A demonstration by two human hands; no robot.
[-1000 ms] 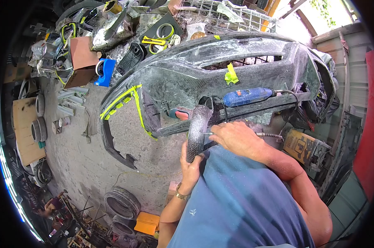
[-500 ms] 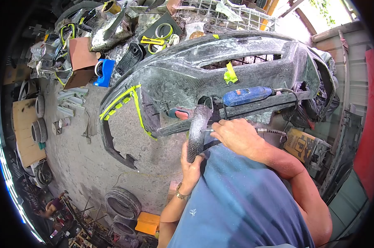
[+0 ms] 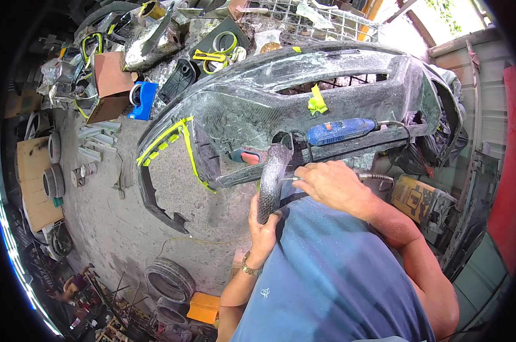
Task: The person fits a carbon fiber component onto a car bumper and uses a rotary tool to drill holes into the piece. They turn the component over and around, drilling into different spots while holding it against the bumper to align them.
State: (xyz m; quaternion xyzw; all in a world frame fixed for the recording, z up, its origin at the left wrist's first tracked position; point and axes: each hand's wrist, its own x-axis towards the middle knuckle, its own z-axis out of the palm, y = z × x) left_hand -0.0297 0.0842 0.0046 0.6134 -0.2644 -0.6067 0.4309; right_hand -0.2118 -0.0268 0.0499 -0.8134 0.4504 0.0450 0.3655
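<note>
My left hand (image 3: pixel 262 232) is closed around the lower end of a dusty, curved carbon-fibre piece (image 3: pixel 274 179), which stands up in front of my shirt. Close to its right side, my right hand (image 3: pixel 333 183) grips the handpiece of a flexible shaft (image 3: pixel 376 178); the fingers cover most of the handpiece, and its thin tip points at the piece's edge. A blue rotary tool (image 3: pixel 338 132) lies on the large dark bumper (image 3: pixel 241 102), just beyond both hands. The piece's top end overlaps the bumper's lower edge in this view.
Yellow-green tape (image 3: pixel 189 149) edges the bumper's left opening. Behind it are a yellow cutter (image 3: pixel 210 55), tape rolls (image 3: pixel 225 42), a blue tape dispenser (image 3: pixel 144 101) and a cardboard box (image 3: pixel 112 74). Tyres (image 3: pixel 169 280) lie on the concrete floor; a printed carton (image 3: pixel 413 199) stands at right.
My right hand has shifted slightly to the right, with the handpiece tip a little more exposed. My left hand and the carbon-fibre piece stay nearly in place.
</note>
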